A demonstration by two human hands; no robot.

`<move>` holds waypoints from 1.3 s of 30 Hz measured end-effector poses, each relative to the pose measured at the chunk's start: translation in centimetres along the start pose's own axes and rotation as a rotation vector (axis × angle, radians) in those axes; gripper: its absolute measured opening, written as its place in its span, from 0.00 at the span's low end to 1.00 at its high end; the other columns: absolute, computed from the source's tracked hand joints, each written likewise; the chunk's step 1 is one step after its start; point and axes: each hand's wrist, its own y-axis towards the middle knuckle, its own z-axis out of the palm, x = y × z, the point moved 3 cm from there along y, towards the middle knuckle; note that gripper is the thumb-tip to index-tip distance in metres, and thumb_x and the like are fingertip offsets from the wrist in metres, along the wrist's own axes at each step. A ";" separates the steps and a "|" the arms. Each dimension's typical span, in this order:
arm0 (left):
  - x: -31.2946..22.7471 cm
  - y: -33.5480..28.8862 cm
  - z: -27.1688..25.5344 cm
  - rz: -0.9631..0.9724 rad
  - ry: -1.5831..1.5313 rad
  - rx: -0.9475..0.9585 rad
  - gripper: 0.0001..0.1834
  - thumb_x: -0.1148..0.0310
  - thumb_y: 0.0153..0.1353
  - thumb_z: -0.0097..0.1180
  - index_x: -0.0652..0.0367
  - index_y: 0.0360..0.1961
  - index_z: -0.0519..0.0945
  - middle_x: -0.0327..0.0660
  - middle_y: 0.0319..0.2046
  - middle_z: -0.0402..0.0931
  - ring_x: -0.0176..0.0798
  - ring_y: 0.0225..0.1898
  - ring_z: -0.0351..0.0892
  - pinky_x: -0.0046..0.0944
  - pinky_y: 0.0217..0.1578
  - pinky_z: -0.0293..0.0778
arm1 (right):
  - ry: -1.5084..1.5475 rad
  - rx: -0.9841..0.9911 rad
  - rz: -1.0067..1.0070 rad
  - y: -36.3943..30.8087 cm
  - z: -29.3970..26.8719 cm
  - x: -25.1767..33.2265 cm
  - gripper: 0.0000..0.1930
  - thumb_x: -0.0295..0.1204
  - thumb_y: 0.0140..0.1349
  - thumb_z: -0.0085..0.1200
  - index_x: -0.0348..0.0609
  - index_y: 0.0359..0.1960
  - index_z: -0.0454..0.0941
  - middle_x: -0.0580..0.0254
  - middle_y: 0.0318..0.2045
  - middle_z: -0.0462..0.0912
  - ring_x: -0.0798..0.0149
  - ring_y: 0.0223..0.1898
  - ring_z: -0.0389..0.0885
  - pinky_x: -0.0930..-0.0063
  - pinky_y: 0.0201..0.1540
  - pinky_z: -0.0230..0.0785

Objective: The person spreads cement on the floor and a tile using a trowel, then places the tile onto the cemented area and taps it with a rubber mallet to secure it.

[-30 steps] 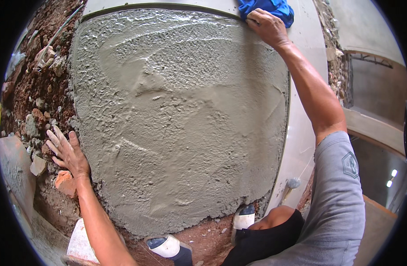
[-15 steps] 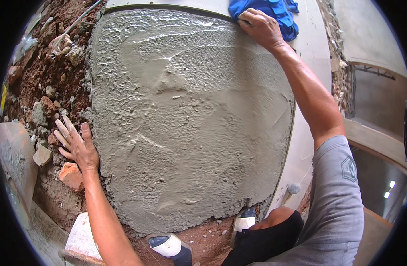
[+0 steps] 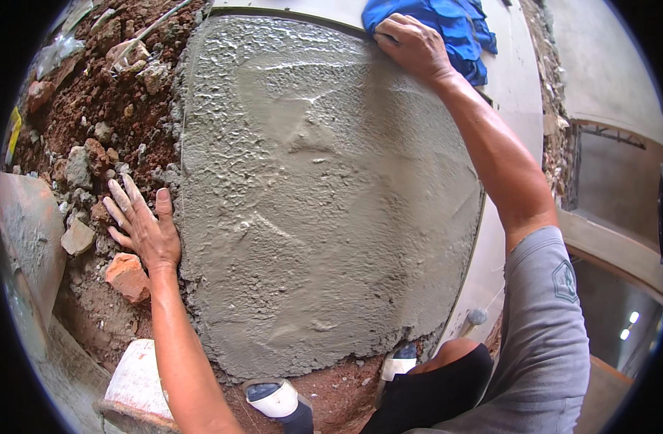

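Note:
A bed of wet grey mortar point(image 3: 324, 217) spreads between my arms, smooth in patches and coarse elsewhere. My left hand point(image 3: 145, 233) rests with fingers spread on the soil and rubble along the mortar's left side. At the far right corner, my right hand point(image 3: 417, 50) is closed, its fingers curled downward beside a crumpled blue cloth point(image 3: 465, 36). What those fingers grip, if anything, is hidden. An orange brick chunk point(image 3: 127, 277) lies just below my left hand.
Pale tiles point(image 3: 516, 94) border the mortar on the right, with a grey-headed tool point(image 3: 477, 317) on them. Reddish soil and stones point(image 3: 78, 170) fill the left. A whitish bucket point(image 3: 140, 376) stands lower left. My shoes point(image 3: 274, 398) are at the mortar's near edge.
The view has shifted slightly, so the mortar's left edge and my left hand appear farther right. Both hands keep nearly the same places and poses relative to the mortar.

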 end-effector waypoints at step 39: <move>-1.3 -0.1 -1.3 -0.047 0.006 0.105 0.52 0.24 0.58 0.28 0.47 0.74 0.41 0.40 0.75 0.33 0.51 0.75 0.29 0.67 0.67 0.26 | 0.365 -0.403 0.364 26.8 -10.4 10.3 0.13 0.39 0.59 0.52 0.44 0.36 0.83 0.55 0.34 0.85 0.54 0.37 0.84 0.62 0.40 0.76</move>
